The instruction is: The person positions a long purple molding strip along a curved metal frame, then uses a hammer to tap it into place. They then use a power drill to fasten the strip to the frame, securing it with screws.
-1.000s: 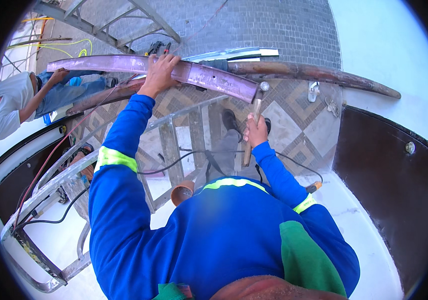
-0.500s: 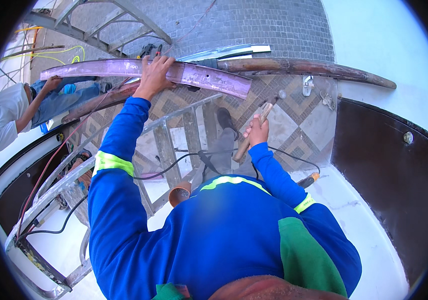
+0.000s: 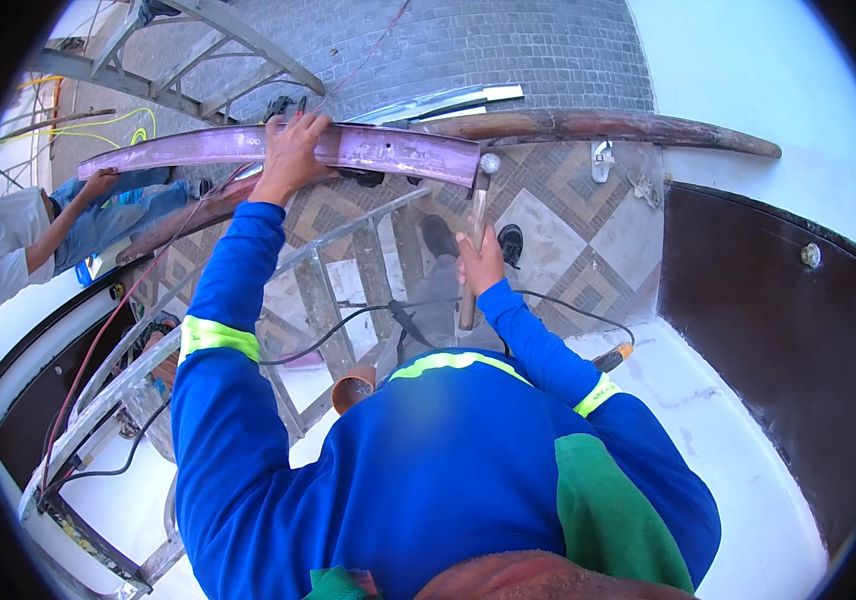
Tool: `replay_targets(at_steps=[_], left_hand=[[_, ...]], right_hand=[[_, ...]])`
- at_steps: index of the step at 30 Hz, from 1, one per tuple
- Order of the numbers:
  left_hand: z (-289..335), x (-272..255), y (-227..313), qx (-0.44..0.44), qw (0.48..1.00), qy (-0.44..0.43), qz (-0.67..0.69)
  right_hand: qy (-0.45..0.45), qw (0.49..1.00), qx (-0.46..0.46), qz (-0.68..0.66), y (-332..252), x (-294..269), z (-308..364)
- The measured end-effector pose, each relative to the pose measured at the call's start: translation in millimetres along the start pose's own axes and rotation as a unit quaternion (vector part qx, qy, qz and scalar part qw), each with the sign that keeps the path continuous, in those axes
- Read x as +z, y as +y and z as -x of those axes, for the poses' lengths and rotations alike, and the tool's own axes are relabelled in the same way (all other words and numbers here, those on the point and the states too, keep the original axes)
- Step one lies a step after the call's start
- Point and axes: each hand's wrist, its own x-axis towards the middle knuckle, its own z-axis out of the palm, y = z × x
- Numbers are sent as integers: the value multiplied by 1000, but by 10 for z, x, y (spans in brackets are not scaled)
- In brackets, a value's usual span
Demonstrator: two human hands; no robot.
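Note:
A long, slightly curved metal channel (image 3: 403,152) with a worn purplish coating stretches across the upper left and middle. My left hand (image 3: 293,157) grips it from above, with the fingers bent over its far edge. In my right hand (image 3: 481,258) is a hammer (image 3: 478,207), its wooden handle pointing away from me. The rounded steel head of the hammer is at the channel's right end, touching or very close to it. Another person's hand (image 3: 98,183) holds the channel's left end.
A metal ladder (image 3: 328,285) stands below my left arm; a second ladder (image 3: 183,75) is farther off. A weathered wooden beam (image 3: 588,126) runs behind the channel. A black cable (image 3: 558,303) crosses near my waist. To the right stands a dark brown panel (image 3: 768,300).
The hammer has swung up and left, its head now at the channel's right end. That end of the channel sits slightly farther left. My left hand keeps its grip.

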Motion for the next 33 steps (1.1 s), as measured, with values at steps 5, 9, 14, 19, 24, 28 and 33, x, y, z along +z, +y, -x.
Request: replay_targets(at_steps=[5, 9, 14, 19, 24, 28, 33], left_hand=[[-11, -8, 75, 10, 1000, -10, -13], [-14, 21, 147, 48, 999, 8, 15], [17, 27, 138, 10, 1000, -6, -14], [-9, 87, 158, 12, 1000, -11, 4], [20, 201, 186, 34, 999, 1, -8], [12, 244, 33, 41, 998, -29, 35], [-336, 278, -248, 16, 982, -127, 136]], right_hand=[[103, 988, -76, -83, 166, -173, -118], [54, 988, -68, -124, 432, -190, -232], [111, 963, -197, 148, 400, -161, -234], [11, 991, -69, 118, 369, -214, -199], [56, 956, -204, 203, 409, -249, -268], [11, 975, -162, 150, 170, -460, -68], [-88, 940, -256, 209, -273, -393, 77]])
